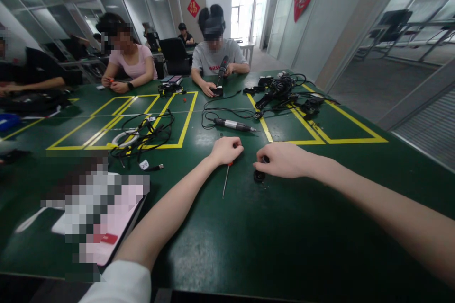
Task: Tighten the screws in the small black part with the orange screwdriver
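My left hand (227,150) is curled just above the table, its thumb and fingers drawn together. A screwdriver (225,183) sticks out from under it, the thin metal shaft pointing toward me. A bit of orange-red handle shows at the hand's edge; whether my fingers grip it is hidden. To the right, my right hand (280,158) closes its thumb and fingers around a small black part (265,159), mostly covered. Directly below those fingers a black round piece (259,177) lies on the table, with tiny bits beside it.
Beyond my hands lies a pen-shaped electric screwdriver (232,125) with its cord. Black cables are heaped at the right (280,90) and coiled at the left (152,128). A pink packet (121,208) is near my left forearm. Across the green table (284,246), a person (216,57) holds a power tool.
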The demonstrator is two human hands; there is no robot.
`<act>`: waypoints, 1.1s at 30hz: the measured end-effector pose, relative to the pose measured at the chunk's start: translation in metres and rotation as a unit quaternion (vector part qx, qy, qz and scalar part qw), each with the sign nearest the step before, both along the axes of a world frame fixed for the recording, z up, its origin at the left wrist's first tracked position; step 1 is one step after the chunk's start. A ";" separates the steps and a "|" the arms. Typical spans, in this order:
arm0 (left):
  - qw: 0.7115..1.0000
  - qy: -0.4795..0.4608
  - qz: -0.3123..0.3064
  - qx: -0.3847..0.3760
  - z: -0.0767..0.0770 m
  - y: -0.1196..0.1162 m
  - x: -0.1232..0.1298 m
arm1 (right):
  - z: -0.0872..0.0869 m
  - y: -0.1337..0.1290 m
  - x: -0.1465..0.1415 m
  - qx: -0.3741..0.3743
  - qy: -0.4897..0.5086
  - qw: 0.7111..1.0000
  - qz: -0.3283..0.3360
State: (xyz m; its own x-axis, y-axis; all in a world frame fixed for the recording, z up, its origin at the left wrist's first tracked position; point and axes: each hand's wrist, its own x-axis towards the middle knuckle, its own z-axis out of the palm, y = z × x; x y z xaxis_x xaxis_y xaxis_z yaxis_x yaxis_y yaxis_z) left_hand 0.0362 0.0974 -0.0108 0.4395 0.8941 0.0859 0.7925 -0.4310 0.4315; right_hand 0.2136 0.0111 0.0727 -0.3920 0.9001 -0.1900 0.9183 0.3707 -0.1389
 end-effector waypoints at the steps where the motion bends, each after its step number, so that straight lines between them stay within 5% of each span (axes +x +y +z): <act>1: 1.000 -0.001 0.000 -0.001 0.000 0.000 0.000 | -0.001 0.002 0.008 -0.009 0.048 0.999 -0.007; 6: 1.000 -0.008 -0.004 -0.007 0.001 -0.001 -0.001 | -0.012 0.003 0.053 -0.085 0.269 0.957 -0.072; 12: 1.000 -0.012 -0.003 -0.010 0.002 -0.002 -0.001 | -0.046 -0.021 0.082 -0.104 0.509 0.831 -0.199; 14: 1.000 -0.014 -0.003 -0.010 0.002 -0.002 -0.001 | -0.056 -0.030 0.082 -0.110 0.524 0.816 -0.218; 19: 1.000 -0.015 -0.003 -0.010 0.003 -0.003 -0.002 | -0.071 -0.039 0.074 -0.038 0.538 0.827 -0.160; 27: 1.000 -0.014 0.003 -0.010 0.003 -0.003 -0.002 | -0.081 -0.041 0.063 0.020 0.419 0.904 -0.076; 33: 1.000 -0.013 0.008 -0.006 0.003 -0.002 -0.001 | -0.080 -0.042 0.060 0.022 0.403 0.912 -0.070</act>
State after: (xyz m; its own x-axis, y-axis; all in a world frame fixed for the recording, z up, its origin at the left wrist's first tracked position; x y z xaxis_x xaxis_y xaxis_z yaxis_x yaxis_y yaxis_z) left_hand 0.0354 0.0951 -0.0081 0.4233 0.9018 0.0874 0.7874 -0.4138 0.4570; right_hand 0.2739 -0.0309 -0.0069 -0.2697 0.9518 0.1463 0.5639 0.2793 -0.7771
